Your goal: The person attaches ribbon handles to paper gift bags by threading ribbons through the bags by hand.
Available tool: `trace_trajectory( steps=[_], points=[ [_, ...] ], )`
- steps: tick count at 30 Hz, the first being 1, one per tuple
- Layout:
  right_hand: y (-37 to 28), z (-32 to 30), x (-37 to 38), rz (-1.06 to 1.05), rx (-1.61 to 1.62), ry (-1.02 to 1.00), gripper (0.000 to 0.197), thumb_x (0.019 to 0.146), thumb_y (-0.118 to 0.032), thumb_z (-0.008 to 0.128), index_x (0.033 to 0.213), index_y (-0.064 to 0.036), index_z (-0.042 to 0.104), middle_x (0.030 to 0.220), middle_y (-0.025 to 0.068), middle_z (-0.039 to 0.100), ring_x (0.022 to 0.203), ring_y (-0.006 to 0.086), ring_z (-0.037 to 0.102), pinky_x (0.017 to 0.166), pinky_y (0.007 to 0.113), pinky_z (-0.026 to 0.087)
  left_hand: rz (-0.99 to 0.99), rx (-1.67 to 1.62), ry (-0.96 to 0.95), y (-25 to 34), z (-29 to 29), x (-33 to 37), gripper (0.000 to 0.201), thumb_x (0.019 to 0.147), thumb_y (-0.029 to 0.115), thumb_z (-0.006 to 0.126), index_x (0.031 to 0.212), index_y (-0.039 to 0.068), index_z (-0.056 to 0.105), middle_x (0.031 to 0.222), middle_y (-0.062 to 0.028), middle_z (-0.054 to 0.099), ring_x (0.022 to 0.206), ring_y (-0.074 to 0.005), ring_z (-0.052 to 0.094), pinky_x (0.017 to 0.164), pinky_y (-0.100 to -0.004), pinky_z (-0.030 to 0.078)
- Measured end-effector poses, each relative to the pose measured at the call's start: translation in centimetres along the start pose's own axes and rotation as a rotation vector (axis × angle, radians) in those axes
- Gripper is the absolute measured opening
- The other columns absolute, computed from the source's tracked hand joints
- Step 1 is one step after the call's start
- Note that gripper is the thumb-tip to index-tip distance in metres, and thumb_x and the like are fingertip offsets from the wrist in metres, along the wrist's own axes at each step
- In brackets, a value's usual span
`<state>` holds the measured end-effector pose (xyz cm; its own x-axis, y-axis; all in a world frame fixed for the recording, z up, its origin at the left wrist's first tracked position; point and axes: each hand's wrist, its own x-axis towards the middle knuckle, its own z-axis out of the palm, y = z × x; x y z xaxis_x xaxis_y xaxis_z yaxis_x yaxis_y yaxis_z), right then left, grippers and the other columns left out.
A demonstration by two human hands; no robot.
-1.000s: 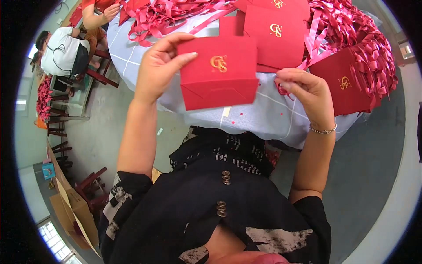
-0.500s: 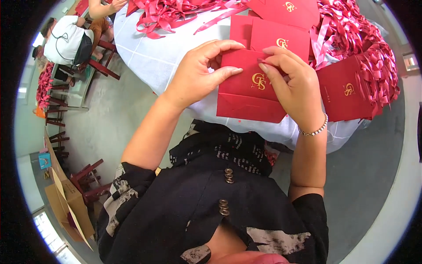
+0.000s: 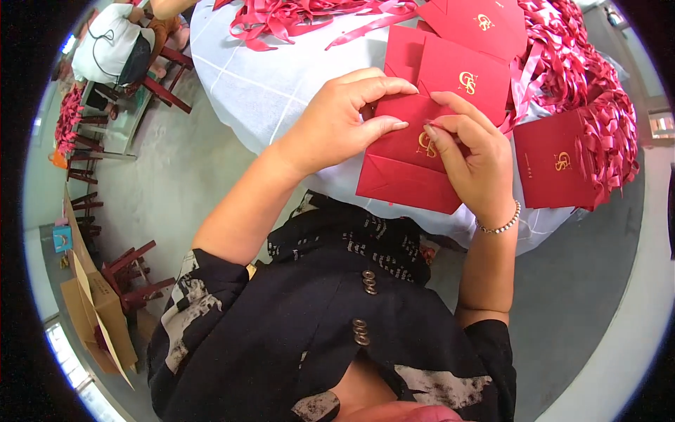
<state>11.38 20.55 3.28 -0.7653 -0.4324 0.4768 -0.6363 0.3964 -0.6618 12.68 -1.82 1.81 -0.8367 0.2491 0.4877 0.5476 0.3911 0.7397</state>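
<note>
A flat red paper bag (image 3: 408, 174) with gold lettering lies tilted in front of me at the table edge, its folded bottom flap toward me. My left hand (image 3: 336, 125) grips its upper left part, thumb on the front and index finger along the top edge. With thumb and index finger, my right hand (image 3: 479, 158) pinches a small red piece, perhaps a ribbon end, over the bag's front near the top. Its other fingers curl out of sight. Just beyond lie more flat red paper bags (image 3: 470, 63), partly overlapping.
A white checked cloth (image 3: 239, 77) covers the round table. Loose red ribbons (image 3: 295, 17) lie at the far side. On the right, a big heap of ribbons (image 3: 562, 63) adjoins ribboned bags (image 3: 552, 158). Seated people (image 3: 112, 46), wooden stools (image 3: 133, 278) and a cardboard box (image 3: 98, 316) are at left.
The view has shifted, so the table things sit slightly lower and farther right. My right fingertips have moved a little lower over the bag's front; both hands keep their grip.
</note>
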Motion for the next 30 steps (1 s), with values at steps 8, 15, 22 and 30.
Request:
trace_trajectory(
  steps=[8, 15, 22, 30],
  points=[
    [-0.4, 0.1, 0.0, -0.057, -0.002, -0.037, 0.011, 0.084, -0.003, 0.076, 0.089, 0.0015, 0.068, 0.111, 0.0164, 0.07, 0.077, 0.0267, 0.069, 0.068, 0.032, 0.055, -0.125, -0.03, -0.043, 0.1, -0.2, -0.4, 0.04, 0.078, 0.001, 0.078, 0.117, 0.005, 0.07, 0.097, -0.007, 0.065, 0.092, -0.0196, 0.062, 0.082, -0.0295, 0.05],
    [-0.4, -0.1, 0.2, -0.08, 0.052, -0.051, 0.011, 0.082, 0.001, 0.075, 0.088, 0.0027, 0.066, 0.094, 0.0125, 0.065, 0.075, 0.0226, 0.064, 0.066, 0.03, 0.051, 0.278, 0.407, 0.075, 1.2, -0.2, 0.3, 0.045, 0.071, 0.002, 0.08, 0.115, 0.007, 0.07, 0.105, -0.0071, 0.064, 0.101, -0.0278, 0.062, 0.084, -0.0362, 0.052],
    [-1.4, 0.1, 0.0, 0.005, 0.096, -0.085, 0.007, 0.087, 0.001, 0.072, 0.091, 0.0027, 0.066, 0.091, 0.0128, 0.067, 0.076, 0.0236, 0.067, 0.069, 0.031, 0.053, 0.085, 0.183, -0.228, 0.0, -0.7, -0.1, 0.037, 0.071, 0.003, 0.08, 0.107, 0.005, 0.07, 0.097, -0.0111, 0.067, 0.087, -0.0294, 0.065, 0.078, -0.0349, 0.052],
    [-0.9, 1.1, -1.4, 0.115, 0.018, 0.078, 0.016, 0.088, -0.002, 0.072, 0.103, 0.001, 0.074, 0.092, 0.0133, 0.073, 0.079, 0.0208, 0.07, 0.072, 0.029, 0.054, -0.458, -0.373, -0.274, -1.7, -0.9, -0.4, 0.023, 0.086, 0.001, 0.075, 0.108, 0.0, 0.068, 0.086, 0.0043, 0.063, 0.078, -0.0016, 0.056, 0.069, -0.0192, 0.049]
  ],
)
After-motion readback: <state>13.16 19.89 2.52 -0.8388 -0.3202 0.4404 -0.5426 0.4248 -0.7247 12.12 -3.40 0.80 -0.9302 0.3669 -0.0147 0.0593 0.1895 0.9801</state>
